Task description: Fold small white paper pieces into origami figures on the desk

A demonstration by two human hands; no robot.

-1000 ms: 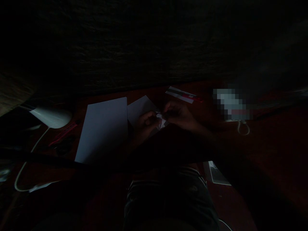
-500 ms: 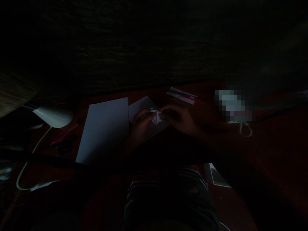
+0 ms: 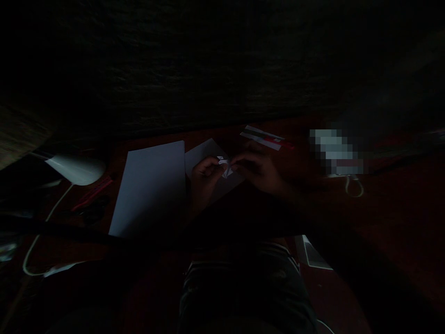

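Between my two hands is a small piece of folded white paper (image 3: pixel 226 171), creased into points, held above a loose white sheet. My left hand (image 3: pixel 206 180) pinches its left side between thumb and fingers. On the other side, the thumb and fingertips of my right hand (image 3: pixel 257 170) are closed on the paper's right edge. The loose sheet (image 3: pixel 225 188) lies on the table under the hands, partly covered by them. To its left is a larger stack of white paper (image 3: pixel 153 181). Dim light hides the fine folds and part of the fingers.
A paper strip with a red-and-dark tool (image 3: pixel 269 140) on it lies behind my right hand. At left are a white lamp head (image 3: pixel 76 169) with a pale cable and a red slender object (image 3: pixel 92 192). A blurred-out pale object (image 3: pixel 335 150) with a looped cord sits at right.
The folded paper has changed shape: its right part now curves up beside my right fingertips, where it looked flatter before. Both hands stay in nearly the same place.
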